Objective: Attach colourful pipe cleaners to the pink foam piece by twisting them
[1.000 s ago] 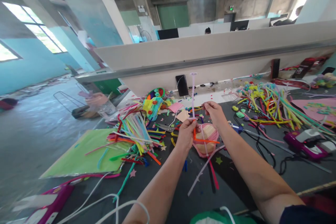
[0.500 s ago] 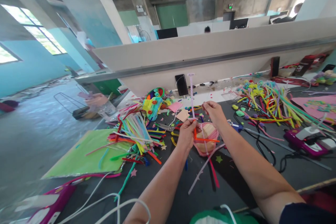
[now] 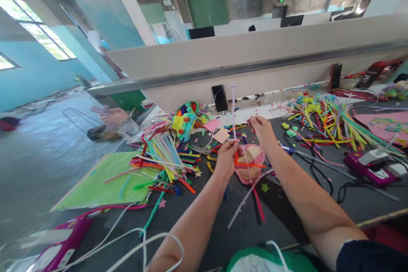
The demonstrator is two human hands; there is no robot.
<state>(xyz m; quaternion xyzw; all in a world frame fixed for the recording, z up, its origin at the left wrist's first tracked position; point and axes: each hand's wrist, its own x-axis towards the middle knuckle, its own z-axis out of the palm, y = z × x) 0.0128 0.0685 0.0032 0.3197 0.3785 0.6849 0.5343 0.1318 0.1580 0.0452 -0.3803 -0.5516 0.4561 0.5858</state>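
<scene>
Near the middle of the table, my left hand (image 3: 227,156) is closed on a pale purple pipe cleaner (image 3: 233,112), which stands upright with a small bent top. An orange pipe cleaner (image 3: 251,165) sticks out rightward beside that hand. Just right of it lies a rounded pink-edged piece (image 3: 250,163) with a wood-toned centre, crossed by a pale strip. Up and to the right, my right hand (image 3: 259,129) has thumb and finger pinched together; what they hold is too small to name. A lilac strip (image 3: 248,199) and a red-pink one (image 3: 259,204) extend below the piece.
Left are a pipe cleaner bundle (image 3: 164,153), a green sheet (image 3: 108,180) and scissors (image 3: 200,149). A phone (image 3: 219,98) leans on the partition behind. Right are another pipe cleaner pile (image 3: 328,123), cables and a purple power strip (image 3: 360,165). White cables cross the front left.
The camera view has shifted slightly. Both hands keep nearly the same pose, and the upright purple pipe cleaner is still in my left hand.
</scene>
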